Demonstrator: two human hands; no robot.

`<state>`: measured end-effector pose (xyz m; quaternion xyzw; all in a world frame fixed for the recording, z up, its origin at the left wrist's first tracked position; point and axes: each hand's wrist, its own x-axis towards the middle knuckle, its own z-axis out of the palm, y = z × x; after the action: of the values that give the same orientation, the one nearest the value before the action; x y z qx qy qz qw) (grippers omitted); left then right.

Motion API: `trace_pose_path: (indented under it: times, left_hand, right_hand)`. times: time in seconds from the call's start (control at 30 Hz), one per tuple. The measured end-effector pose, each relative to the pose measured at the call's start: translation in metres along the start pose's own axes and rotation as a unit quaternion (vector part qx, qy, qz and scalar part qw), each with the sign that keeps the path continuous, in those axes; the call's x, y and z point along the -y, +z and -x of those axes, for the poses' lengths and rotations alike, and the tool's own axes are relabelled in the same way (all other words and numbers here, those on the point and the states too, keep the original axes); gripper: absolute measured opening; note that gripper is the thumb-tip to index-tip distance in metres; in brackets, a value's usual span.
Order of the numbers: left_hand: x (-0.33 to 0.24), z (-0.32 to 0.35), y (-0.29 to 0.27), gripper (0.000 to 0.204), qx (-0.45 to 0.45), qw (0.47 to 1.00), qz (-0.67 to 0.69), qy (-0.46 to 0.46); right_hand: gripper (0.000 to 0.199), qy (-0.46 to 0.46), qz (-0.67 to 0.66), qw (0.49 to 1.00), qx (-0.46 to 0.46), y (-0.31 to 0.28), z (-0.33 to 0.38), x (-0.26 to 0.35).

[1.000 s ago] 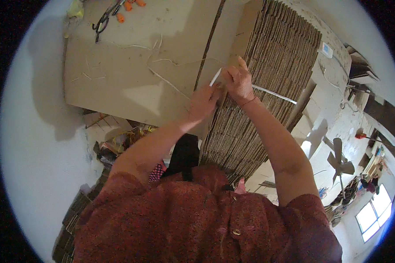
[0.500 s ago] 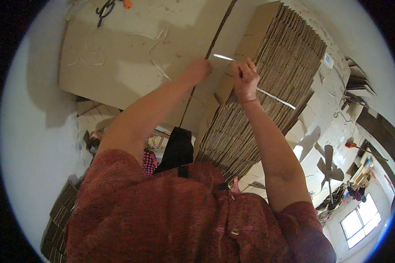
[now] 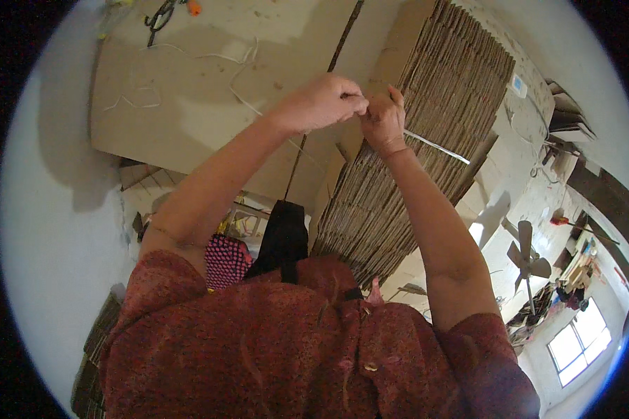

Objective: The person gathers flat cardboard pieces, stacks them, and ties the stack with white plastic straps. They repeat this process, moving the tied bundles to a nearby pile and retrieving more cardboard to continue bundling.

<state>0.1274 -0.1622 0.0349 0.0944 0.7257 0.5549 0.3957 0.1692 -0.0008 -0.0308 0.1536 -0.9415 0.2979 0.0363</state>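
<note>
Tying step in hand: left hand (image 3: 325, 101) and right hand (image 3: 383, 119) pinched on strap (image 3: 437, 146) atop cardboard stack (image 3: 426, 140), twelve o'clock. Next: firm, even pull.

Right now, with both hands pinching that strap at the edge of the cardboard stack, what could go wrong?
1. The left hand and right hand meet on the thin white strap; pulled taut, it might cut into the fingers or slip free.
2. The stack of flattened cardboard stands on edge, leaning; a hard tug could shift or fan the sheets.
3. Loose strap pieces lie on the flat cardboard sheet and could tangle with the working strap.
</note>
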Motion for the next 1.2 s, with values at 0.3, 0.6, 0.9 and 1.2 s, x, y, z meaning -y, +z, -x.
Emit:
trace_pose_path:
  times: [0.3,0.6,0.9,1.2]
  left_hand:
    - [-0.005,0.018,0.008,0.023,-0.021,0.999,-0.007,0.030]
    - [0.028,-0.004,-0.001,0.016,-0.124,0.983,-0.097,0.097]
    - [0.074,-0.003,-0.009,0.020,-0.073,0.995,0.056,-0.029]
    - [0.089,-0.056,0.003,0.032,0.044,0.996,0.066,0.036]
  right_hand:
    - [0.012,-0.012,-0.019,0.999,-0.032,0.001,0.000,0.000]
    - [0.011,-0.009,-0.014,1.000,-0.001,0.004,0.001,-0.004]
    - [0.009,0.001,-0.068,0.997,-0.038,0.007,0.003,-0.011]
    - [0.019,-0.008,-0.037,0.999,-0.023,0.006,0.005,-0.010]
